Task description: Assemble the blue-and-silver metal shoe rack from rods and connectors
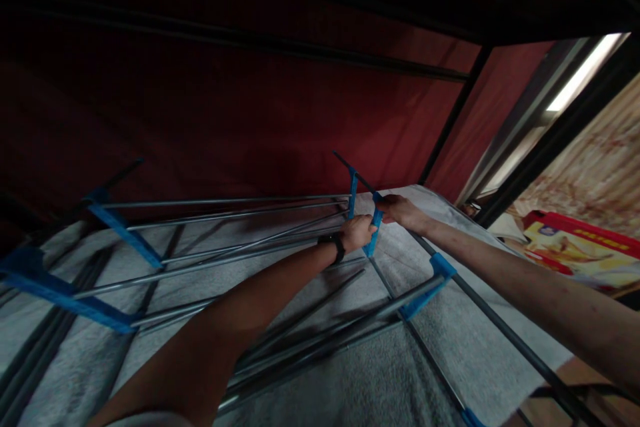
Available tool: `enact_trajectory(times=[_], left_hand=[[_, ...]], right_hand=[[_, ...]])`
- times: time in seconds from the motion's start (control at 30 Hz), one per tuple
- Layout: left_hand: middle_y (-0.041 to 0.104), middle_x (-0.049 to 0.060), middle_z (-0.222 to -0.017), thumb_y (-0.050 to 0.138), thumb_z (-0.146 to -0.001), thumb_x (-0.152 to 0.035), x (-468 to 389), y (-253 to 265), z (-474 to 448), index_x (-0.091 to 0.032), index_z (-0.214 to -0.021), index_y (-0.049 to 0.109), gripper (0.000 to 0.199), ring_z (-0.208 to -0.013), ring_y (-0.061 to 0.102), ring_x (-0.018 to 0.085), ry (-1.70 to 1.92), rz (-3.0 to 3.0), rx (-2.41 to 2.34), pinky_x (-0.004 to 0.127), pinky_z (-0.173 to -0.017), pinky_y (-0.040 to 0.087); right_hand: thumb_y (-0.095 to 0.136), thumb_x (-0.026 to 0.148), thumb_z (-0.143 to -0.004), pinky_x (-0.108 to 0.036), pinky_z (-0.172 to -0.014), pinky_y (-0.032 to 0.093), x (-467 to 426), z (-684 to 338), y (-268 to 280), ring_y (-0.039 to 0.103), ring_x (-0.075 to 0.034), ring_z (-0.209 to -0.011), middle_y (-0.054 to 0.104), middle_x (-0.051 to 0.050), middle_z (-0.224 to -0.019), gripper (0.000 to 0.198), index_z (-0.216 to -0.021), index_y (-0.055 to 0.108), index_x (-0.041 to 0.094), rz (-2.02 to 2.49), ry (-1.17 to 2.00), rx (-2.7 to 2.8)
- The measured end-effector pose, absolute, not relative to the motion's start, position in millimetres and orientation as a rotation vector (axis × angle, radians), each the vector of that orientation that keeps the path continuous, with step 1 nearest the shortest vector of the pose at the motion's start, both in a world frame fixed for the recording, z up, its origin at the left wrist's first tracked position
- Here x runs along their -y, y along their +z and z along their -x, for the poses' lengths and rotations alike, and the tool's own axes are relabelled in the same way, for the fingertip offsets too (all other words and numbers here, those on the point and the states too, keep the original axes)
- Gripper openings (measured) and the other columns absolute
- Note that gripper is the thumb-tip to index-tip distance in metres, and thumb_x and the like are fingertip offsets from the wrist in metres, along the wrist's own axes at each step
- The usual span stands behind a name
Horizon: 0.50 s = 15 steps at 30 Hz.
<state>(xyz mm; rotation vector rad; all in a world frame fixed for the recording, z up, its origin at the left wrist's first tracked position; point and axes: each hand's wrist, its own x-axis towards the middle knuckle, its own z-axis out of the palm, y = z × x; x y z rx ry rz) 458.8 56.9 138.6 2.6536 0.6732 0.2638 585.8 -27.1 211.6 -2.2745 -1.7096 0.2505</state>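
Note:
A partly assembled rack of grey metal tubes [170, 278] and blue plastic brackets lies on a white towel-like cloth. My left hand [357, 233], with a black band on its wrist, is closed around a blue bracket [371, 247] where the tubes meet it. At the upper end of the same bracket, my right hand [399, 211] pinches it beside the long dark tube [493, 327]. The fingertips of both hands are partly hidden. Another blue bracket [353, 190] stands just beyond my left hand. Nearer to me, a further bracket [430, 290] joins the long tube and a thick grey tube.
More blue brackets [67, 293] hold the tubes' left ends. Several loose tubes [285, 353] lie below my left forearm. A red curtain [280, 127] hangs behind. Black frame posts [453, 120] surround the space. A red and yellow box [583, 247] stands at right.

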Motion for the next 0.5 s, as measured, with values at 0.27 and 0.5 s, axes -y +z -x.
enact_trajectory(times=[0.27,0.5], left_hand=[[0.068,0.017,-0.13,0.052,-0.101,-0.018,-148,179,-395,-0.012,-0.124,0.068,0.028,-0.126,0.061,0.03,0.66,-2.97,-0.857,0.044,-0.111,0.045],[0.068,0.013,-0.141,0.058,-0.101,-0.018,-196,157,-393,-0.017,-0.137,0.063,0.036,-0.132,0.063,0.023,0.359,-2.992,-0.688,0.033,-0.111,0.047]], right_hand=[[0.047,0.034,-0.106,-0.025,-0.08,0.056,25,-585,214,0.075,-0.02,-0.093,0.078,-0.011,-0.108,0.036,-0.127,0.07,0.015,2.343,0.326,1.433],[0.059,0.026,-0.097,-0.025,-0.083,0.055,-45,-601,214,0.073,-0.022,-0.096,0.077,-0.011,-0.102,0.027,-0.117,0.074,0.015,2.176,0.284,1.514]])
